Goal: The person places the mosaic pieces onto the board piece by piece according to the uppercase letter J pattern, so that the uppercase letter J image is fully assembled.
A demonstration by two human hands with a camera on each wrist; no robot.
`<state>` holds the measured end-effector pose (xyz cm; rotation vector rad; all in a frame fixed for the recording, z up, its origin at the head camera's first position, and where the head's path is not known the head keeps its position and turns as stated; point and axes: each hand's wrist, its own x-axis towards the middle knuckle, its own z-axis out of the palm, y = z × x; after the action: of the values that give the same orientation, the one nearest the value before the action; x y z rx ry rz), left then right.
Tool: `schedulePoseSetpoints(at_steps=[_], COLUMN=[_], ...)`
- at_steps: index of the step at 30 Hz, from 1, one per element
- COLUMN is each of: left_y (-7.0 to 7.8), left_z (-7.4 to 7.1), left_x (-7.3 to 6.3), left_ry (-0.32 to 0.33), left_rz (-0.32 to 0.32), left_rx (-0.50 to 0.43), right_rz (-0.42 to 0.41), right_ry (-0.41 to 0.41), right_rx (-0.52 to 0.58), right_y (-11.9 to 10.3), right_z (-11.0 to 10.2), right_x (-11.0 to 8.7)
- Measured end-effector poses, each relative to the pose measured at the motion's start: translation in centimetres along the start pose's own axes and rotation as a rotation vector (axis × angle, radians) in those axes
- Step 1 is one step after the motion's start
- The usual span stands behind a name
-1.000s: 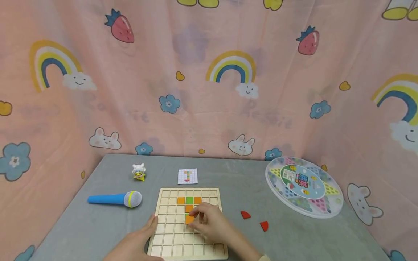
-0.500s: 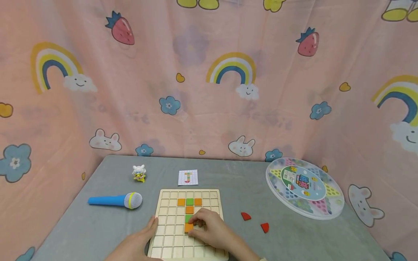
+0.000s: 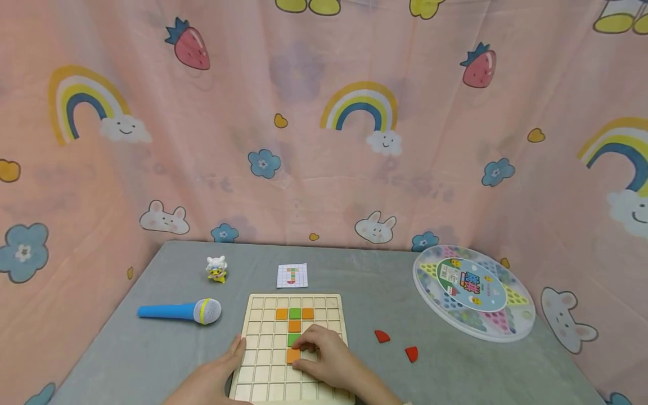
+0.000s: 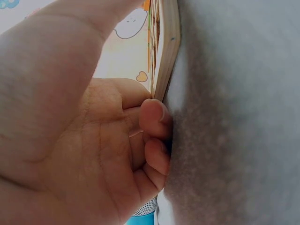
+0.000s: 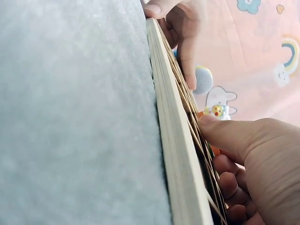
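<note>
Orange tile (image 3: 293, 356): has moved nearer, past the green tile (image 3: 293, 340).
Right hand (image 3: 328, 355): pinches it; best seated squarely.
Left hand (image 3: 215, 374): grips the board (image 3: 262, 357) near-left, steadily.

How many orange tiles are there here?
4: an orange tile left of the top green tile, another right of it, a third directly below it, a fourth pinched by the right hand, which may hide others.

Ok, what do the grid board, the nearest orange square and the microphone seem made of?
Grid board: seemingly bare wood, likely plywood; pale, with a layered edge. Orange square: perhaps painted wood or plastic; even colour, but too small to settle. Microphone: the evenly blue handle suggests smooth plastic; the grey mesh head could be metal or plastic.
</note>
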<state>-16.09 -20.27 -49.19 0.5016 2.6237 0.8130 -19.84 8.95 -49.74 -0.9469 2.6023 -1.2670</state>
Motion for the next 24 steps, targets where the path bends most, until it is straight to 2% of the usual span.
schedulePoseSetpoints(at_steps=[12,24], left_y=[-0.54,-0.05], left_z=[0.34,0.16], left_x=[-0.02,0.02], left_ry=[0.039,0.018], left_rz=[0.037,-0.006], left_rx=[0.043,0.01], right_rz=[0.015,0.035], right_ry=[0.017,0.031], right_rx=[0.009,0.004], right_y=[-0.01,0.06], right_z=[0.15,0.28], right_x=[0.0,0.06])
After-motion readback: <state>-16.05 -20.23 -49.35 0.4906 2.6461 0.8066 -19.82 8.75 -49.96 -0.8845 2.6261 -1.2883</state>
